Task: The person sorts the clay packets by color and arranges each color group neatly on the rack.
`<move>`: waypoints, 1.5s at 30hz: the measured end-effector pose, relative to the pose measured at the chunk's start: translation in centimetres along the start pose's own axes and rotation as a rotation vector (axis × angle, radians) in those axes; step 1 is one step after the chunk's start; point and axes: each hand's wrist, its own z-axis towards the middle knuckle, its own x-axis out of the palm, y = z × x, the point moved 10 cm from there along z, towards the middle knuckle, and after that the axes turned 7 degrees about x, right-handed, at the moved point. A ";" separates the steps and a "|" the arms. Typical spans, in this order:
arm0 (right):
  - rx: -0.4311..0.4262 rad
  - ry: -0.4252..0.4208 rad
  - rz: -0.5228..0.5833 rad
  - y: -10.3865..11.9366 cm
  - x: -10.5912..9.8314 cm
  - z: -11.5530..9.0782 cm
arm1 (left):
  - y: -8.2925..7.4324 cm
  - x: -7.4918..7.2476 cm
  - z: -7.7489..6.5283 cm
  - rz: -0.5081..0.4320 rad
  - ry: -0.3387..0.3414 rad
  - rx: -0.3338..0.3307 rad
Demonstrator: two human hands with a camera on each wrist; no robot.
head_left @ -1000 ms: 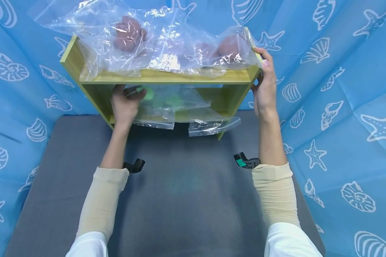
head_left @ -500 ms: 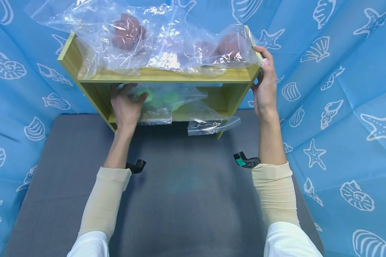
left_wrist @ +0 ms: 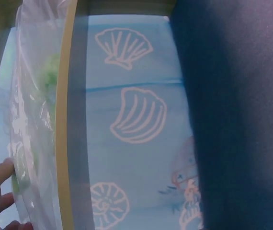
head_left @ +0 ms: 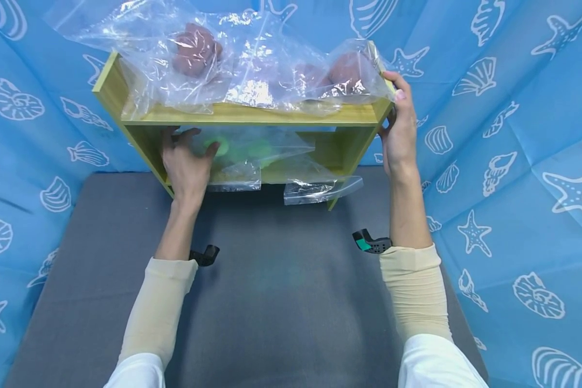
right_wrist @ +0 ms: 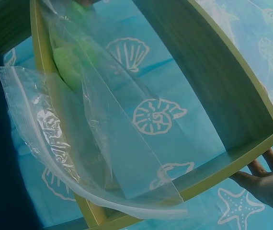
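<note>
A two-level wooden shelf (head_left: 359, 114) stands at the back of the table. My right hand (head_left: 401, 129) grips its right side panel, thumb and fingers around the upper edge. Inside the lower level, my left hand (head_left: 186, 167) has its fingers spread at the left end of a clear zip bag (head_left: 242, 171) with pale green lumps (head_left: 259, 150) in it. In the left wrist view, the fingertips touch the plastic bag (left_wrist: 28, 139). The zip end of a clear bag (right_wrist: 98, 199) hangs over the lower board in the right wrist view.
Clear bags with reddish-brown lumps (head_left: 194, 51) lie across the upper level and stick out at the upper left. The grey tabletop (head_left: 276, 302) spreads in front of the shelf. A blue shell-print curtain (head_left: 514, 161) surrounds the table.
My left hand has shifted slightly left and its fingers have spread apart. The left end of the lower bag has moved up a little. My right hand keeps its grip.
</note>
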 end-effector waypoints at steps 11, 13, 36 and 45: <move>0.000 -0.001 -0.010 -0.1 -0.1 0.2 | -0.2 -1.9 -2.0 -0.049 -0.108 0.097; 0.000 -0.001 -0.012 -0.1 -0.1 0.2 | -0.1 -1.9 -2.2 -0.066 -0.104 0.098; -0.006 -0.003 0.007 -0.1 0.0 0.0 | 0.8 0.4 -3.5 -0.104 0.074 0.107; 0.000 -0.002 0.013 0.1 -0.1 -0.1 | 2.5 0.9 -3.8 -0.166 0.040 -0.012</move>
